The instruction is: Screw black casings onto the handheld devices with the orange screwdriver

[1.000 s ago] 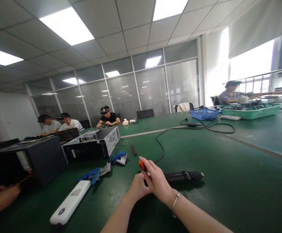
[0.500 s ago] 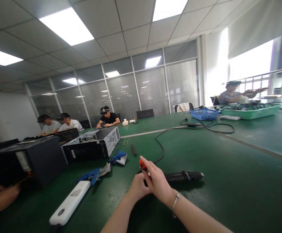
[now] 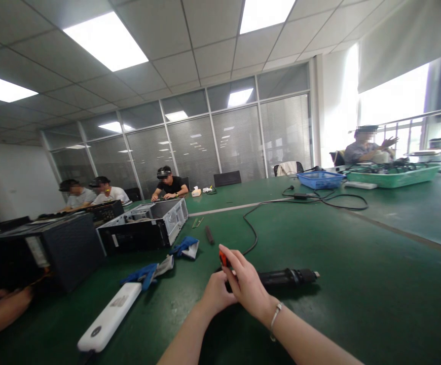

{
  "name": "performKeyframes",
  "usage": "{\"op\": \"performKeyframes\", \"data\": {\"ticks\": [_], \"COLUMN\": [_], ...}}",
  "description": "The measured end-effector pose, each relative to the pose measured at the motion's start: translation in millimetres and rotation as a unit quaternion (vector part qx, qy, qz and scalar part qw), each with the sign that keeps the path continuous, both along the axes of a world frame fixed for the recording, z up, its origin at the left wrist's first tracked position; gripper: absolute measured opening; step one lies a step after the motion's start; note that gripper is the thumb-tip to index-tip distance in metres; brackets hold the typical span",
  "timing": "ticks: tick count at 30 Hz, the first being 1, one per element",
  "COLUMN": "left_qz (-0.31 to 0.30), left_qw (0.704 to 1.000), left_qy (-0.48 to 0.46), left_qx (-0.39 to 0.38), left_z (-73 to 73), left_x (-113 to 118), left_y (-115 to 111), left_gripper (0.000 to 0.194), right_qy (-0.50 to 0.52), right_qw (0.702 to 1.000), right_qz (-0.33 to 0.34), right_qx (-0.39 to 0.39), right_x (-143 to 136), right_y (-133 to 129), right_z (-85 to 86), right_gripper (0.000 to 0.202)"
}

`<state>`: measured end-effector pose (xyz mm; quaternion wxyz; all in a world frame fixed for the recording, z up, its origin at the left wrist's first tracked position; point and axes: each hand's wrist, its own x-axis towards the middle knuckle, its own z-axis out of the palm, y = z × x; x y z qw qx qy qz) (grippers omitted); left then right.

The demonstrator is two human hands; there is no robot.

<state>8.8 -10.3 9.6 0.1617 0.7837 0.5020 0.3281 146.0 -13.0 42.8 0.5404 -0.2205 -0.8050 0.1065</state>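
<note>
In front of me my right hand [image 3: 249, 284] is closed, its fingertips pinching a small orange-and-black piece [image 3: 224, 258] that looks like a handle end. My left hand [image 3: 217, 293] is curled just beneath and to the left, touching the right hand. Its fingers are mostly hidden, so what it grips does not show. A dark part shows between the hands. Behind the right hand a black cylindrical power screwdriver [image 3: 291, 277] lies on the green table [image 3: 357, 314], its tip pointing right; its near end is covered by my hands.
Blue-grey gloves [image 3: 144, 274] and a white power strip [image 3: 110, 317] lie left. Computer cases [image 3: 137, 238] stand beyond; another person's hands [image 3: 3, 309] work at the left edge. A black cord [image 3: 256, 230], a blue basket [image 3: 319, 180] and a green tray [image 3: 395, 178] lie farther off.
My hands stay almost still; the orange-and-black piece appears slightly turned between the right fingertips. At the far right, a person's raised hands have drawn in toward the body.
</note>
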Motion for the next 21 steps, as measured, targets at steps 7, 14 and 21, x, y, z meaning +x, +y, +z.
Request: {"op": "performKeyframes", "data": {"ticks": [7, 14, 21], "left_qz": [-0.014, 0.006, -0.009], "left_qw": [1.0, 1.0, 1.0], "left_qy": [-0.006, 0.022, 0.011], "left_qx": [0.0, -0.002, 0.007], "left_z": [6.5, 0.0, 0.2], "left_x": [2.2, -0.4, 0.9], "left_y": [-3.4, 0.2, 0.0], "left_gripper": [0.029, 0.018, 0.026], "right_qy": [0.006, -0.003, -0.001], "right_qw": [1.0, 0.999, 1.0], "right_qz": [-0.012, 0.037, 0.015], "right_qx": [0.006, -0.004, -0.003], "right_x": [0.3, 1.5, 1.5], "right_y": [0.5, -0.8, 0.7], "right_z": [1.6, 3.8, 1.2], "right_gripper": [0.054, 0.059, 0.057]}}
